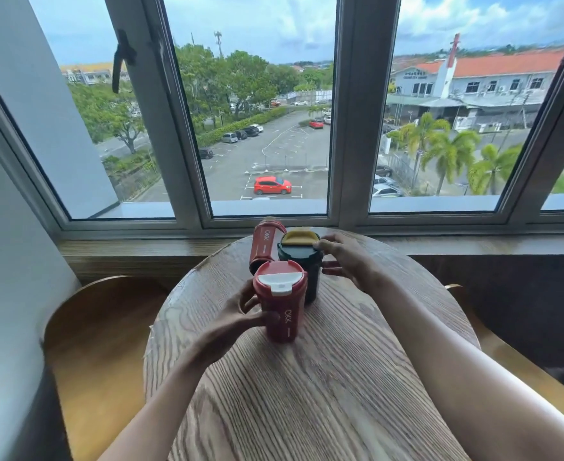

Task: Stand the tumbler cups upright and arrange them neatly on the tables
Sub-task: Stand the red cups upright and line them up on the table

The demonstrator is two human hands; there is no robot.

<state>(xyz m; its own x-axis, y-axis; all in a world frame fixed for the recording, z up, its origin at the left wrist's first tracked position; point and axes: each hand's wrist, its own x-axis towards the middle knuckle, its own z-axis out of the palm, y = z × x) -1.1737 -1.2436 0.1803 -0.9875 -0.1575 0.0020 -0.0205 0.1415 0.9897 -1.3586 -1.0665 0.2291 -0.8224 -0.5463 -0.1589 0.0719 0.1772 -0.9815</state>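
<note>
Three tumblers stand close together on a round wooden table [323,377]. Nearest me is a red tumbler with a white lid [280,304], upright, and my left hand [237,317] wraps its left side. Behind it a dark green tumbler with a yellow lid [302,257] stands upright; my right hand [347,261] rests against its right side, fingers on the lid rim and body. A third red tumbler [263,246] lies tipped on its side at the back left, its base pointing towards me and its lid end towards the window.
The table stands against a wooden window sill [140,251] under a large window. A curved wooden chair [97,327] is at the left and another wooden seat [523,371] at the right. A white wall runs along the left.
</note>
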